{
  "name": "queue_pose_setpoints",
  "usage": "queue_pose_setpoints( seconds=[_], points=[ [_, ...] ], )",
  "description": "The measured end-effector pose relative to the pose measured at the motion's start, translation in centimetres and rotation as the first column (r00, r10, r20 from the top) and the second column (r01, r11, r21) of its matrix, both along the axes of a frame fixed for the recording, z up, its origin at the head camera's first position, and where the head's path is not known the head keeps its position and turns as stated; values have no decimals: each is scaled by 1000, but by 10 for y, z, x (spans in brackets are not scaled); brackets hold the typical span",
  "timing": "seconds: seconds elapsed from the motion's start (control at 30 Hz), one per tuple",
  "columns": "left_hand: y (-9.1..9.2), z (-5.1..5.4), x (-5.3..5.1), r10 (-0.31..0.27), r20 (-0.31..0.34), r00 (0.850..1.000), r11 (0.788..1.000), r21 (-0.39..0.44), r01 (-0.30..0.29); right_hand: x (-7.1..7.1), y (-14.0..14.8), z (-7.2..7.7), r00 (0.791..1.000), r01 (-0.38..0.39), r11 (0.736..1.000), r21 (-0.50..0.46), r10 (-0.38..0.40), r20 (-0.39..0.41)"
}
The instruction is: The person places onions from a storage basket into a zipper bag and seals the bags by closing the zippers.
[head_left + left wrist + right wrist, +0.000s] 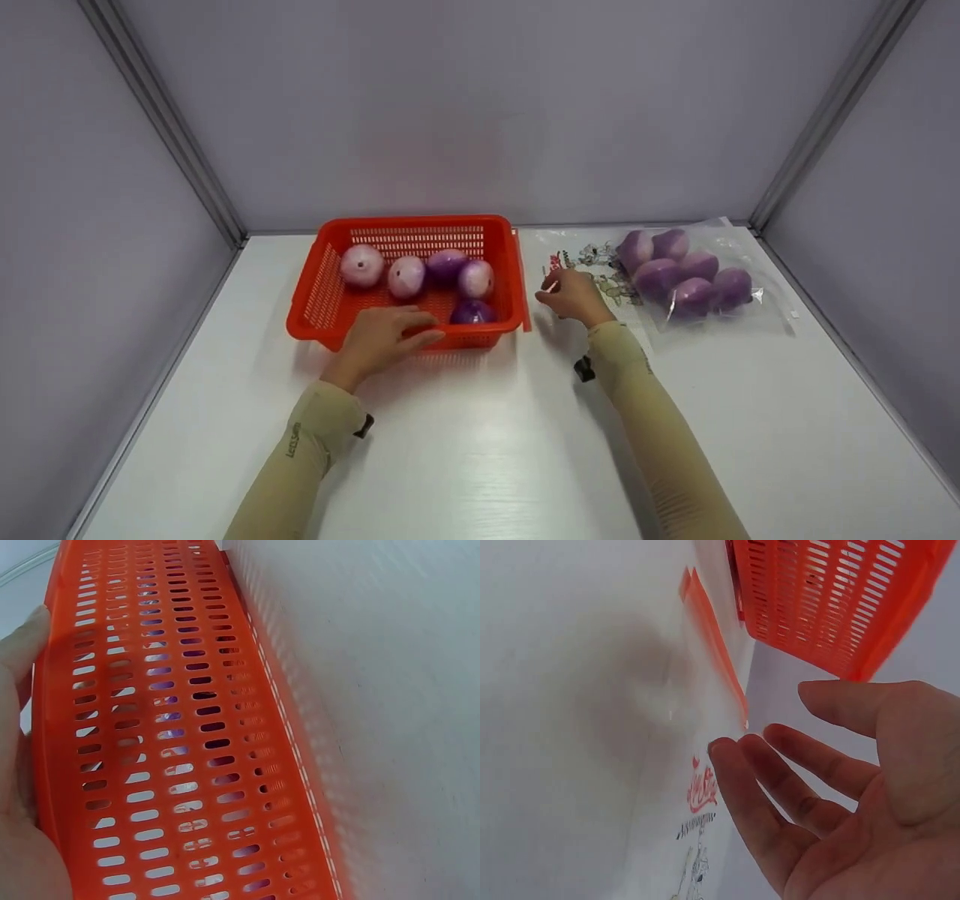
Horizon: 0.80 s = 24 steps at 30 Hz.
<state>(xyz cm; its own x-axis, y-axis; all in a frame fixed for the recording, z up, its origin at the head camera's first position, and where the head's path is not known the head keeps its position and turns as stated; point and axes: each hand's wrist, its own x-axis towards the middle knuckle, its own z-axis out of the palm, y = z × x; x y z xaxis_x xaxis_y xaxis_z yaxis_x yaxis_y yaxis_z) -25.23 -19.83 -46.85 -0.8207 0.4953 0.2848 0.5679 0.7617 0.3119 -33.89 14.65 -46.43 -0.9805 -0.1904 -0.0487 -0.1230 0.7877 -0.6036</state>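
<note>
A red plastic basket [405, 221] holds several purple-and-white onions [406, 277]. My left hand [381, 337] is at the basket's front rim, its fingers extended over the edge with no onion between them. In the left wrist view the hand lies along the rim beside the slotted wall; whether it touches the rim I cannot tell. To the right of the basket, my right hand [576, 296] hovers over a clear printed plastic bag [547, 244]. Its fingers are loosely bent, thumb apart, and nothing is between them in the right wrist view.
More purple onions [694, 295] lie in a clear plastic bag [769, 319] on the right of the white table [465, 465]. A red strip [523, 300] runs along the printed bag's edge by the basket. Grey panels enclose the back and sides.
</note>
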Motion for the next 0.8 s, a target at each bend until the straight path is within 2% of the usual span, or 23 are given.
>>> queue_pose_setpoints(
  seconds=[0.1,0.2,0.37,0.5,0.63,0.8],
  points=[
    [1,0,0,4,8,1000,1000,3,-4,1,-8,-6,997,-65,997,51,62,53],
    [1,0,0,3,25,1000,1000,5,-3,3,-12,-9,988,-144,980,141,134,74],
    [-1,1,0,13,38,999,1000,3,-14,5,-14,-11,972,-232,932,277,235,24],
    [-1,4,0,14,12,1000,1000,-7,-14,4,-14,-13,958,-256,908,331,284,-38],
    [0,4,0,5,-3,1000,1000,-8,-5,4,-13,-16,954,-249,910,331,289,-77],
    [1,2,1,5,13,1000,1000,4,-5,5,-12,-19,944,-256,912,321,307,-121]
  ],
)
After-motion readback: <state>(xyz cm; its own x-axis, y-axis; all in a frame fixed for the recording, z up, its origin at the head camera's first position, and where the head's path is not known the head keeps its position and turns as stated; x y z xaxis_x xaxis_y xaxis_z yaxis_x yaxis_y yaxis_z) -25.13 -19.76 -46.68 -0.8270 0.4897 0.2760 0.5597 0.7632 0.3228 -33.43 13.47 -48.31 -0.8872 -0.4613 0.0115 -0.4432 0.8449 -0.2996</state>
